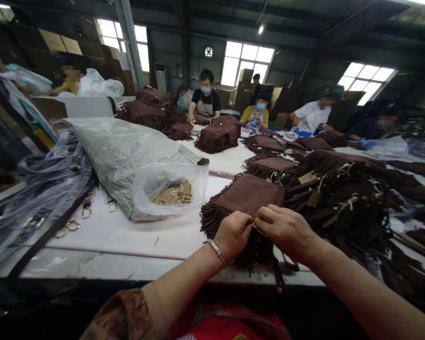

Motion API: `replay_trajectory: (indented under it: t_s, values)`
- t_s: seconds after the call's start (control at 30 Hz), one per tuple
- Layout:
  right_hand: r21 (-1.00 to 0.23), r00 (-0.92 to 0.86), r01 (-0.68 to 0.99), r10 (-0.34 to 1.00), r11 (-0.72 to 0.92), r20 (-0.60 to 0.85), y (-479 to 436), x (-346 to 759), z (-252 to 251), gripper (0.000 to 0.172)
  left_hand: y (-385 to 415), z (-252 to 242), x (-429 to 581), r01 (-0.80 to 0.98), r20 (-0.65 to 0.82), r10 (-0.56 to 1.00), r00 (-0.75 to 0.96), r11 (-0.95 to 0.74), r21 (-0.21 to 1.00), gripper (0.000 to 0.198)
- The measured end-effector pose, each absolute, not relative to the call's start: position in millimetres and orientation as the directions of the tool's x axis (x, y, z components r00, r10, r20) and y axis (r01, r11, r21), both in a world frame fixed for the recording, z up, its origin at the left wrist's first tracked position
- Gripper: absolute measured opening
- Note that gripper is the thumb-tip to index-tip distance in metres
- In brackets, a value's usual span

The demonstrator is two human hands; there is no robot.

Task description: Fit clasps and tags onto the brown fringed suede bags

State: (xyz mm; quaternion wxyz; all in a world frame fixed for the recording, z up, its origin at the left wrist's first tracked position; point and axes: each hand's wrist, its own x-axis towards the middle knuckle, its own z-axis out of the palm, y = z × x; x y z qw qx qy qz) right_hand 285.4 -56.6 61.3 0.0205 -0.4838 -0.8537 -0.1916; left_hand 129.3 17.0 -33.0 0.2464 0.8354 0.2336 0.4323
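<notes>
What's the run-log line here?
left hand: pinching at brown fringed bag | right hand: pinching at metal hardware | tag sack: open, left of bag

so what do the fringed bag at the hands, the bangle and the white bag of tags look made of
Fringed bag: suede or similar fabric, judging by its matte brown surface. Bangle: probably polished metal, since it is silvery and shiny. White bag: likely thin plastic, slightly glossy; it looks translucent.

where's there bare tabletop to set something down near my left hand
Mainly the white tabletop before the bag of tags, between the strap clasps and your left hand, though a dark scrap lies there. A smaller patch lies between your fringed bag and the stack beyond. Your right is crowded with heaped fringed bags.
</notes>
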Motion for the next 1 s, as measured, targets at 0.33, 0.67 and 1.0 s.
replay_trajectory:
  t_s: [0.33, 0.67, 1.0]
  values:
    - [0.146, -0.421, 0.904, 0.896, 0.402, 0.140, -63, 282, 44, 0.019, 6, -29, 124, 0.229, 0.223, 0.809, 0.544, -0.399, 0.888, 0.018]
    - [0.135, -0.420, 0.907, 0.846, 0.398, 0.327, -71, 284, 35, 0.028, -8, -34, 134, 0.141, 0.017, 0.896, 0.444, -0.088, 0.986, 0.020]
    - [0.274, -0.471, 0.879, 0.800, 0.390, 0.372, -72, 279, 37, 0.023, -9, -24, 140, 0.115, -0.083, 0.897, 0.434, 0.036, 0.993, 0.017]
